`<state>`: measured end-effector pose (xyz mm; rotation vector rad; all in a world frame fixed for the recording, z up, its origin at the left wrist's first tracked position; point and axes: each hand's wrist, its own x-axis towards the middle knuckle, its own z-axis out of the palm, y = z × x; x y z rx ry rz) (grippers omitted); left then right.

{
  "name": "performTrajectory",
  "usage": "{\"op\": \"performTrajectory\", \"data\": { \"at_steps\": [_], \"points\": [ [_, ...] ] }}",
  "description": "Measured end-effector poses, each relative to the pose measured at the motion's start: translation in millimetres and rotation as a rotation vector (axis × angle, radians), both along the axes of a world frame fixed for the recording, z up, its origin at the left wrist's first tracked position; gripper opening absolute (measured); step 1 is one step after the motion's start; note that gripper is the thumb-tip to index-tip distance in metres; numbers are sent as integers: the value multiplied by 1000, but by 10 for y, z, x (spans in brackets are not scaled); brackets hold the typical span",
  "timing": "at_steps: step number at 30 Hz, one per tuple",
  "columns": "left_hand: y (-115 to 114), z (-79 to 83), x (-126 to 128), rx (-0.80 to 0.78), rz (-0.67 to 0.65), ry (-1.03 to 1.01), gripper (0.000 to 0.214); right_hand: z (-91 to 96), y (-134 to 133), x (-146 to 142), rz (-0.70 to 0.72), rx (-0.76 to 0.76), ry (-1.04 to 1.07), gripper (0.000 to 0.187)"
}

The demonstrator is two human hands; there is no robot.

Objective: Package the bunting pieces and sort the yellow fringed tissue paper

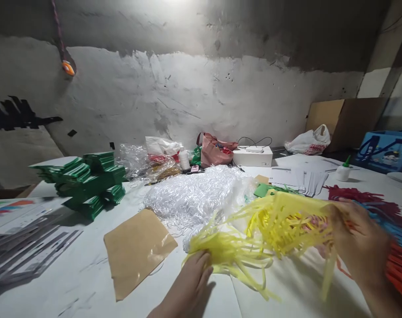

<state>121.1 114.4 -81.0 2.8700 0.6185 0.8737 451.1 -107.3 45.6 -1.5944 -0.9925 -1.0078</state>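
At the front centre, my left hand (pixel 194 277) has its fingers closed on one end of a bunch of pale yellow tissue-paper fringe (pixel 232 249), whose loose strips trail right across the white table. My right hand (pixel 359 240) grips the right end of a second yellow fringed tissue piece (pixel 295 202), raised a little above the table with its strips hanging down. Brighter yellow and pink strips show behind it. Just behind my left hand lies a heap of shiny white cord (pixel 194 194). A brown paper sheet (pixel 137 251) lies to its left.
Stacked green folded pieces (pixel 95 181) stand at left, near printed sheets (pixel 25 256). Red, blue and dark red fringes (pixel 356 201) lie at right. A glue bottle (pixel 343 170), a pink bag (pixel 216 150) and a white box (pixel 253 157) stand toward the wall.
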Motion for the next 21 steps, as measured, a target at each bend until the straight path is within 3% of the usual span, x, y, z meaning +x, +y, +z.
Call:
{"op": "performTrajectory", "data": {
  "at_steps": [2, 4, 6, 8, 10, 13, 16, 21],
  "points": [
    [-8, 107, 50, -42, -13, -25, 22, 100, -127, -76, 51, -51, -171, 29],
    [-111, 259, 64, -132, -42, -64, 18, 192, -198, -209, 253, -156, -327, 15],
    [-278, 468, 44, -282, -62, -139, 18, 272, -208, -390, 471, -303, -431, 15],
    [-457, 724, 13, -374, -101, -223, 29, 334, -169, -599, 622, -464, -464, 20],
    [-596, 986, 7, -369, -184, -255, 48, 375, -106, -808, 722, -620, -466, 26],
    [-660, 1258, 81, -405, -289, -180, 68, 413, -28, -1063, 815, -706, -539, 34],
    [-562, 1280, 196, -685, -362, -95, 67, 467, -9, -1210, 798, -619, -651, 32],
    [-402, 926, 214, -1447, -466, -9, 88, 584, -22, -1308, 721, -256, -635, 31]
  ]
}}
